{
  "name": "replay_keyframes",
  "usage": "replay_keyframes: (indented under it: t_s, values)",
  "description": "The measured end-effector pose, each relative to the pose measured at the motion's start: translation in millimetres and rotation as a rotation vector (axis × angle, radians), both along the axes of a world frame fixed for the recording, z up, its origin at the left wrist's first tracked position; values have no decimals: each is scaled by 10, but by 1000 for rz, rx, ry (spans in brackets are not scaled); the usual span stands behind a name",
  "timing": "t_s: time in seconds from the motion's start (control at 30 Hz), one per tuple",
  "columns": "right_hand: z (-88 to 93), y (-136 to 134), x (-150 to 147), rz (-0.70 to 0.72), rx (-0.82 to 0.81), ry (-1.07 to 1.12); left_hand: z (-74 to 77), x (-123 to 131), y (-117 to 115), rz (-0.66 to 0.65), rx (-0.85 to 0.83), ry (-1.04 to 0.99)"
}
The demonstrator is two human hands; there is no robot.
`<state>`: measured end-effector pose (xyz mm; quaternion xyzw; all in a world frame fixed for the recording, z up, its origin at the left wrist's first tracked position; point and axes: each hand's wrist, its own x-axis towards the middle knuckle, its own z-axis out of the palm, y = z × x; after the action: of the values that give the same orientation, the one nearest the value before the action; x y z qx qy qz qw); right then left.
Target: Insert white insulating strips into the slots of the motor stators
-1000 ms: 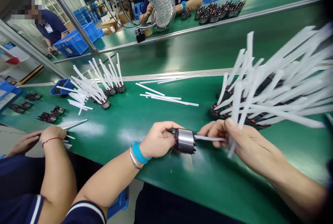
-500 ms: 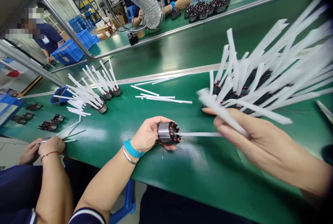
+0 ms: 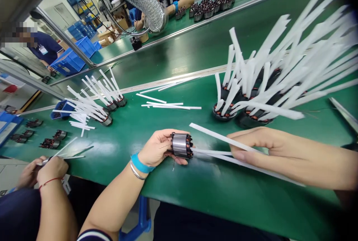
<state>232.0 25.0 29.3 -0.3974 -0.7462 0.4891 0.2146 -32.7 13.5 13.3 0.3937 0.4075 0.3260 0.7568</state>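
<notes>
My left hand, with a blue wristband and a metal bangle, is wrapped round a metal stator lying sideways above the green table. White strips stick out of its right end toward my right hand. The fingers of my right hand are closed on a white strip, whose free end points up and left past the stator. Behind my right hand stand several stators with long white strips rising from them.
Loose white strips lie mid-table. Stators with strips and a small blue bin stand left. At the far left, a co-worker's hands hold a part. Scissors lie right. A silver duct hangs above a rail.
My right hand has turned and lowered slightly, and its strip now points left toward the stator. A second strip now shows at the stator's right end. The view has shifted slightly.
</notes>
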Motion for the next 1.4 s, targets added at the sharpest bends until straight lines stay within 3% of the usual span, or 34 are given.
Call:
replay_keyframes:
  t_s: [0.1,0.33,0.57,0.7,0.9,1.17,1.4]
  values:
    - [39,2,-27,230,-100,21,-18,-2,-2,-5,-32,-25]
    - [-33,-65,-240,130,-52,-21,-73,44,-42,-94,-66,-111]
    - [-228,-98,-297,81,34,5,-96,159,-130,-32,94,86]
    - [-321,-129,-406,-50,125,96,-95,176,-174,2,157,164]
    - [-314,-195,-570,-155,185,222,-90,154,-183,63,366,307]
    - [-232,-209,-567,-231,186,184,-161,209,-212,90,293,196]
    - [-286,-174,-548,-236,6,214,-65,215,-184,78,180,127]
